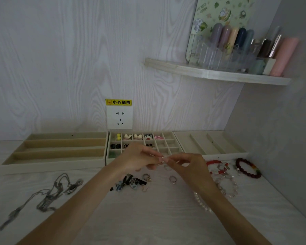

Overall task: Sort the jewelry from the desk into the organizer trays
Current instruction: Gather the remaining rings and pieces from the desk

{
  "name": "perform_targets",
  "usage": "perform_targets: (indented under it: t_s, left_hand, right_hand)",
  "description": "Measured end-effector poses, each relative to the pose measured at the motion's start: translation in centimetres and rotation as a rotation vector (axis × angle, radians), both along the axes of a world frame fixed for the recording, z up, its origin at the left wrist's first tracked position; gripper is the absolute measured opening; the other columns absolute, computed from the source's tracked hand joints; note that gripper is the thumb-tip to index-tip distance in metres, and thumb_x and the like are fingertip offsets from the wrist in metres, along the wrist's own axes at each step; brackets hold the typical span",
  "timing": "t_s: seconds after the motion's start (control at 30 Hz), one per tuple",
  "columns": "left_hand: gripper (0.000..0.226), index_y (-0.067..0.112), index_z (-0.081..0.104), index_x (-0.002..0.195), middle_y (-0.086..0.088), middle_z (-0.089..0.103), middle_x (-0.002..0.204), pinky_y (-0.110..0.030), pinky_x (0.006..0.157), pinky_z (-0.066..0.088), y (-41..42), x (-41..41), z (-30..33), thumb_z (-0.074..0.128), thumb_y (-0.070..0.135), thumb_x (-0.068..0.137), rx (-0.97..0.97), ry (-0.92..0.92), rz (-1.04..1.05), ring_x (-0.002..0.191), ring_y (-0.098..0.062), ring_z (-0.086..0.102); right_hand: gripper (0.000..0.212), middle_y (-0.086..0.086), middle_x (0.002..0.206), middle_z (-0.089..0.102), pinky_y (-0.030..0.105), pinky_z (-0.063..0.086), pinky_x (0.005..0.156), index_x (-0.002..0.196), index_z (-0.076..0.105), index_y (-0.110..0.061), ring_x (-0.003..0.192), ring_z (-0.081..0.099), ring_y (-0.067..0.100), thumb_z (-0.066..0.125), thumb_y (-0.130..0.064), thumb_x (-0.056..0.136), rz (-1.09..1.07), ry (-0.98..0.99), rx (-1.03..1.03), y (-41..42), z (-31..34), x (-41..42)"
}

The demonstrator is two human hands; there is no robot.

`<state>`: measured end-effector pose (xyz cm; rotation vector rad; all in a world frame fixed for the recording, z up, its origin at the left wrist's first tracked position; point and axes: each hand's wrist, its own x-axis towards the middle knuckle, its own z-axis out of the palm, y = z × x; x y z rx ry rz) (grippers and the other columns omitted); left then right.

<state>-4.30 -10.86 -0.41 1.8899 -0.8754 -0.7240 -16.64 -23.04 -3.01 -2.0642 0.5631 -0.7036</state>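
Both hands meet above the surface (148,218) — left hand (140,157) and right hand (189,165) fingers pinched together on one small ring (163,159), just before the grid tray (175,149).

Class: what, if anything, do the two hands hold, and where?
Left hand and right hand pinch one tiny piece of jewelry between fingertips; which part cannot be told.
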Motion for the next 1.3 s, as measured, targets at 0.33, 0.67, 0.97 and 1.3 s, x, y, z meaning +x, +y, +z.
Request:
perform_targets:
  t_s: [0.33,0.67,0.97,1.3]
  left_hand:
    - [0.017,0.012,0.075,0.096,-0.005,0.073,0.076,-0.004,0.042,0.035,-1.0,1.5,0.3,0.073,0.016,0.08,-0.082,-0.034,-0.093,0.058,0.0,0.063]
    - [0.018,0.011,0.074,0.098,-0.012,0.074,0.088,-0.019,0.079,0.052,-2.9,4.3,0.7,0.072,0.016,0.081,-0.184,-0.073,-0.099,0.08,-0.017,0.071]
    - [0.014,0.017,0.075,0.092,0.002,0.073,0.084,-0.017,0.068,0.051,-3.8,6.2,0.8,0.074,0.022,0.079,-0.184,-0.191,-0.12,0.07,-0.002,0.065]
    - [0.027,0.022,0.068,0.108,0.003,0.073,0.092,-0.029,0.087,0.051,-3.6,8.9,1.1,0.07,0.031,0.082,-0.076,-0.209,-0.052,0.075,-0.005,0.067]
  right_hand:
    - [0.007,-0.008,0.078,0.073,0.007,0.048,0.064,0.082,0.076,-0.02,0.071,0.066,0.0,0.076,-0.02,0.075,0.019,0.027,0.162,-1.5,1.6,1.4]
    - [0.012,-0.009,0.075,0.073,0.005,0.044,0.061,0.085,0.075,-0.023,0.068,0.064,-0.005,0.064,-0.028,0.085,0.071,0.146,0.264,-3.1,3.5,4.0]
    - [0.022,-0.001,0.081,0.07,0.021,0.045,0.077,0.096,0.073,-0.009,0.072,0.059,0.006,0.071,-0.023,0.079,0.061,0.147,0.673,-3.9,3.1,5.4]
    - [0.033,-0.01,0.064,0.055,0.018,0.038,0.066,0.102,0.072,-0.013,0.063,0.046,0.002,0.075,-0.029,0.073,0.017,0.321,0.463,-5.8,4.5,7.4]
